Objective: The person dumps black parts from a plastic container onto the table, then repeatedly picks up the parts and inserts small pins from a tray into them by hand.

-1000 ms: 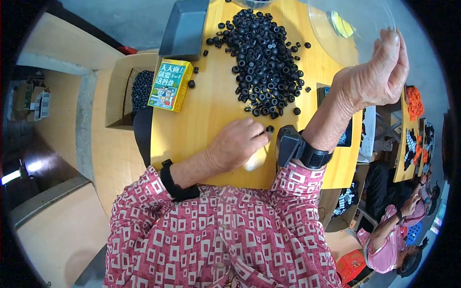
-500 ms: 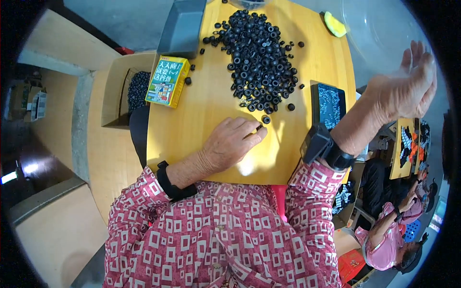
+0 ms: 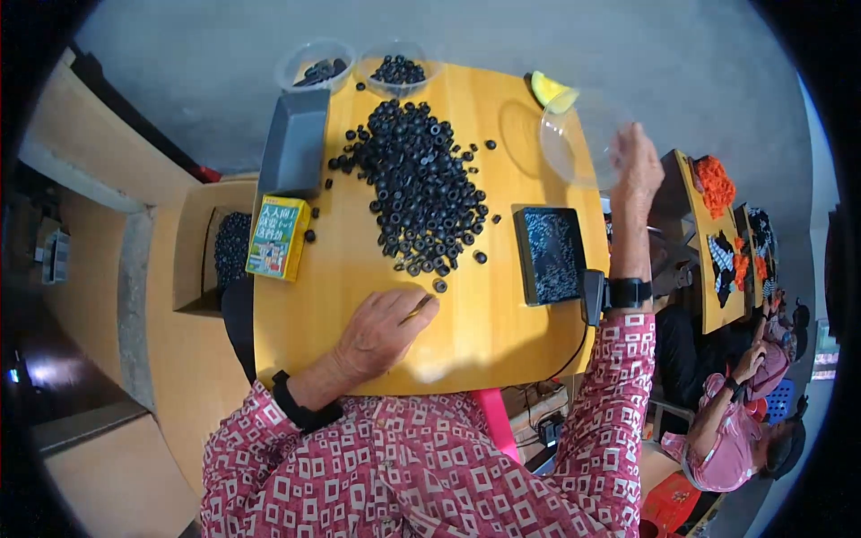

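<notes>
Black parts (image 3: 421, 193) lie heaped on the worktop (image 3: 502, 336), plenty left loose; some already sit in 1 clear tub (image 3: 395, 91) beyond. Nearside of the heap, the left hand (image 3: 377, 336) has fingers pinching a small piece (image 3: 416, 309); rightward, the right hand's (image 3: 638, 166) blurred fingers grip a clear bowl (image 3: 574, 151).

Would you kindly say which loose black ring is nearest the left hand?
The single ring between the left hand and the heap; all others lie farther off.

Right hand (image 3: 638, 163) blurred, shirt (image 3: 395, 466) cut off below
</notes>
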A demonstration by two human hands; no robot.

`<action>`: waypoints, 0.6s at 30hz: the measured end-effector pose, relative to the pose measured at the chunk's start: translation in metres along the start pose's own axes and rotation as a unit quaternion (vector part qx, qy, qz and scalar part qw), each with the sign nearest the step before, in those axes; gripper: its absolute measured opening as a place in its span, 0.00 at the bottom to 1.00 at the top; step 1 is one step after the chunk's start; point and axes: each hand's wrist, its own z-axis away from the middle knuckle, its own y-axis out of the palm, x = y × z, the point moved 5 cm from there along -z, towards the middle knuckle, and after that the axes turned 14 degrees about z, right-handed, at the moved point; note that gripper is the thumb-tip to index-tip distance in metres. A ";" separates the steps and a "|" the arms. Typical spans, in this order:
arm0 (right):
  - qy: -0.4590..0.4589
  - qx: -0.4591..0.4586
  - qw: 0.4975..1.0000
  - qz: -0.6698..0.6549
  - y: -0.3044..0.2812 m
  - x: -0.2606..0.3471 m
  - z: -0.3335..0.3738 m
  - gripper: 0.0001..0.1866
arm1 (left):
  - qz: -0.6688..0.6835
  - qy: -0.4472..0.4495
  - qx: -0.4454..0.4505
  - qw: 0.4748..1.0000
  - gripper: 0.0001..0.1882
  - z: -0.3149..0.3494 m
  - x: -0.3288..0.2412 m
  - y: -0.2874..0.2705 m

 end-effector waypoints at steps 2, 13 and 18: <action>0.060 0.021 0.998 -0.002 -0.004 -0.038 -0.018 0.18 | 0.003 0.001 0.004 1.000 0.22 -0.001 -0.005 -0.003; 0.145 0.096 0.939 0.298 -0.013 -0.110 -0.023 0.13 | 0.016 -0.005 0.032 0.999 0.24 -0.001 -0.003 -0.004; 0.156 0.068 0.934 0.315 -0.009 -0.113 -0.033 0.13 | 0.007 -0.014 0.030 0.999 0.23 -0.003 -0.005 -0.004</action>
